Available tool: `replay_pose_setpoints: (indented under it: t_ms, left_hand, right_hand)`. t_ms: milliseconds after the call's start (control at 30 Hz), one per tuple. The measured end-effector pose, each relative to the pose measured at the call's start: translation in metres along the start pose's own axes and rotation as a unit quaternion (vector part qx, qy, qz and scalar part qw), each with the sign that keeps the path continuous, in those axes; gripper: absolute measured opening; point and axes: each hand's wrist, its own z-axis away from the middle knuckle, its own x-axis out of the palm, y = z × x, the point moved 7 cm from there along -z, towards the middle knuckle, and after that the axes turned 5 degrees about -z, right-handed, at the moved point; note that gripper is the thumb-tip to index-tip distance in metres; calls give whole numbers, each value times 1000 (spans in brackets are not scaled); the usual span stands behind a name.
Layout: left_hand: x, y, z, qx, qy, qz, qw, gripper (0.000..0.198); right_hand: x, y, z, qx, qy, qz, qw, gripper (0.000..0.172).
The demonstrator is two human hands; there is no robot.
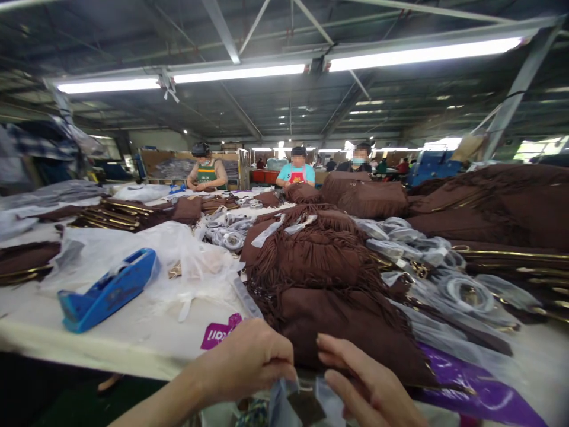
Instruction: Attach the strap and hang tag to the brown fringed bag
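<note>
My left hand (251, 363) is closed in a pinch on a piece of translucent plastic wrap (279, 403) at the bottom of the view. My right hand (362, 382) is beside it, fingers stretched out and apart, close to the plastic's other side. A small dark patch shows between the plastic pieces; its kind is unclear. Just beyond both hands lies a brown fringed bag (342, 323), part of a row of similar bags. A purple printed piece (217, 333) lies behind my left hand.
A blue tape dispenser (109, 290) stands on the table at left, against white plastic sheets (178, 255). Plastic-wrapped straps (466, 293) and gold-edged brown pieces (515, 255) lie at right, near a purple bag (480, 385). Several people work across the table.
</note>
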Motion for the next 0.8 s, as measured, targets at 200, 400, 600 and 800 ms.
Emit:
replay_pose_setpoints:
  t_ms: [200, 400, 600, 800]
  left_hand:
    - [-8, 9, -13, 41, 32, -45, 998, 19]
    - [8, -59, 5, -68, 69, 122, 988, 19]
    - [53, -81, 11, -78, 128, -45, 988, 26]
    - [61, -78, 0, -11, 141, -207, 968, 5]
  right_hand:
    - [73, -3, -15, 108, -159, -171, 966, 55]
    - [41, -3, -41, 2, -136, 77, 988, 41]
    - [44, -7, -66, -52, -140, 207, 967, 32]
    - [55, 7, -80, -75, -150, 327, 930, 27]
